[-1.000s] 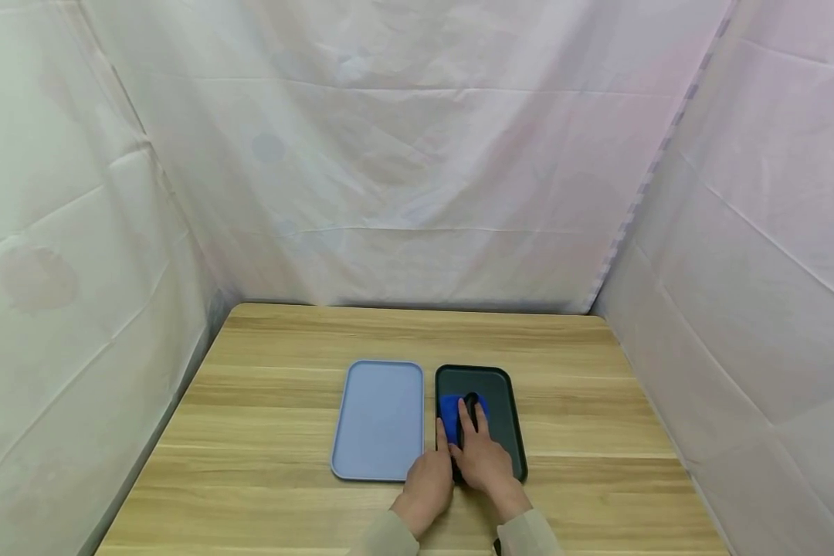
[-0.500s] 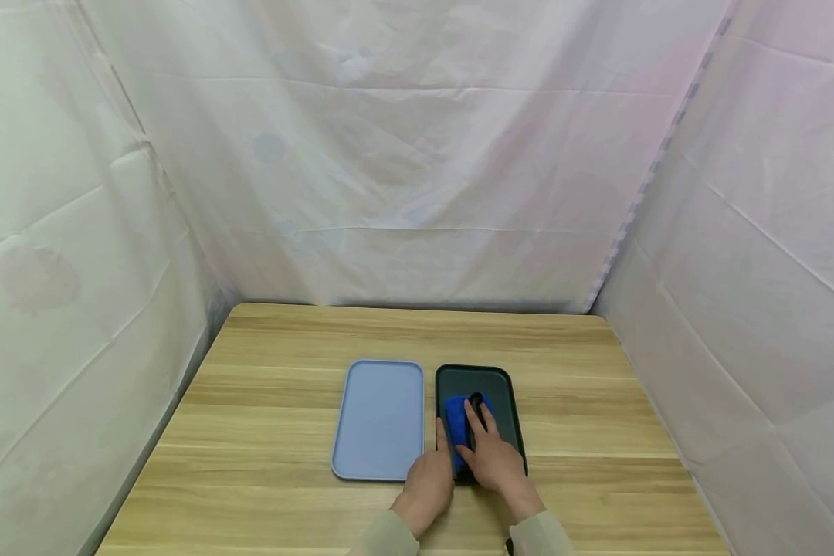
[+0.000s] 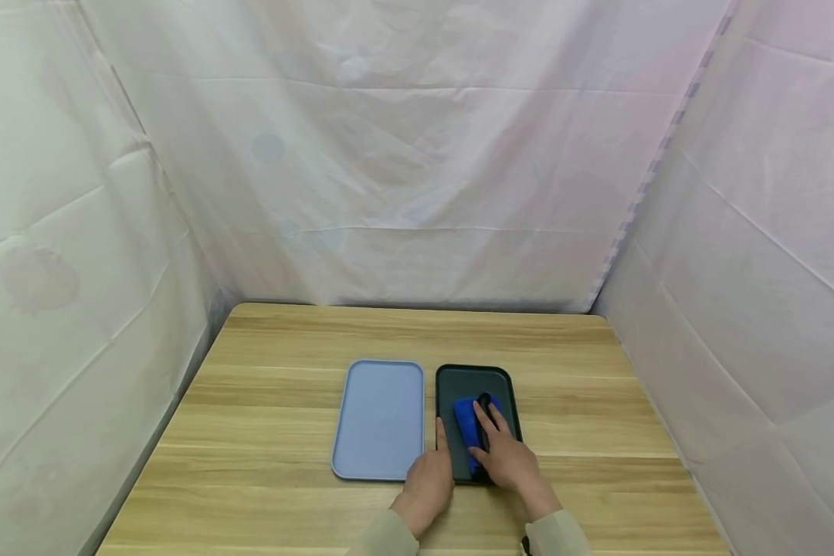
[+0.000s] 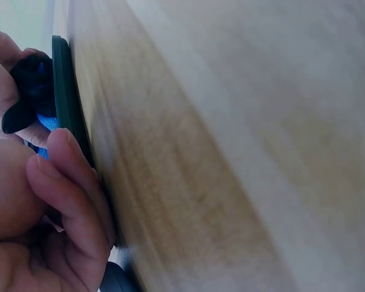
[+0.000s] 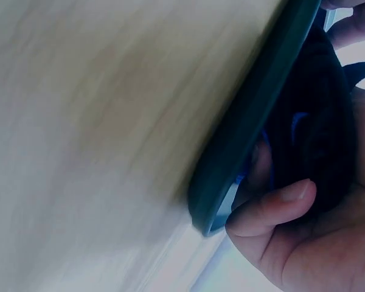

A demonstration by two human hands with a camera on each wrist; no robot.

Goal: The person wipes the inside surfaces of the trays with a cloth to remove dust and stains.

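Observation:
My right hand (image 3: 510,463) holds a blue cleaning pad with a black handle (image 3: 466,421), its fingers spread over the handle and the thumb along the left side. The pad lies flat in the right half of a dark green tray (image 3: 446,386). My left hand (image 3: 429,480) holds the tray's near left corner, with the index finger straight along the left rim. Its other fingers look curled beside the tray edge (image 4: 73,103) in the left wrist view. The right wrist view shows the black handle end (image 5: 319,115) under my right palm; the pad's underside is hidden.
A light blue tray (image 3: 381,421) lies just left of the dark green one, with a narrow gap between them. Both stand on a wooden table (image 3: 271,432). Pale cloth walls (image 3: 417,170) enclose the table at the back and both sides.
My right hand has slid the blue pad to the right across the dark green tray, from its left side towards its right rim. The left hand and both trays have stayed in place.

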